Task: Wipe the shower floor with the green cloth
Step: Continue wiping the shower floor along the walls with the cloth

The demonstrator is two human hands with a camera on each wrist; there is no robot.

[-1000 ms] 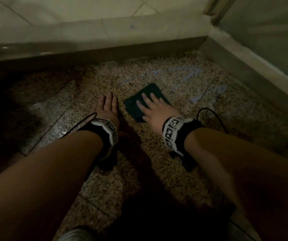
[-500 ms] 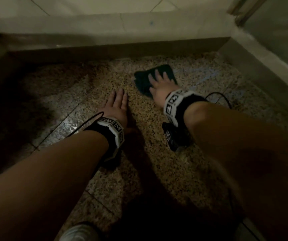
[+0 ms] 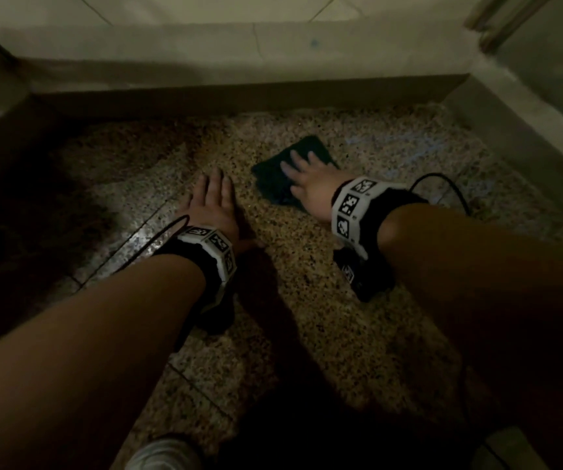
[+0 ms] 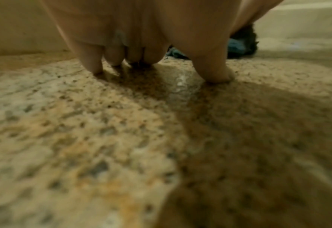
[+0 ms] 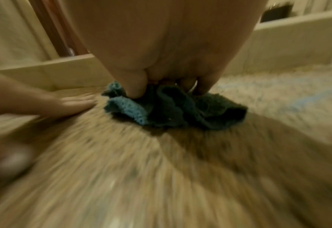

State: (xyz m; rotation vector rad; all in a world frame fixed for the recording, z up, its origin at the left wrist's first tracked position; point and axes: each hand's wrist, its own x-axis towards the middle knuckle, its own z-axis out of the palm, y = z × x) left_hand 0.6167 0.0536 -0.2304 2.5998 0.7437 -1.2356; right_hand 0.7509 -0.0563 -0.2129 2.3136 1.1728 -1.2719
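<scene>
While right hand (image 3: 310, 186) presses green cloth (image 3: 275, 178) w/ spread fingers, left hand (image 3: 210, 201) lies flat beside.

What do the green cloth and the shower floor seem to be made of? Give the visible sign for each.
Green cloth: probably terry or microfibre; the right wrist view shows a fuzzy looped pile and soft folds under the right hand.
Shower floor: probably polished granite or terrazzo tile; speckled tan grain, straight joint lines, a glossy highlight by the left hand.
</scene>
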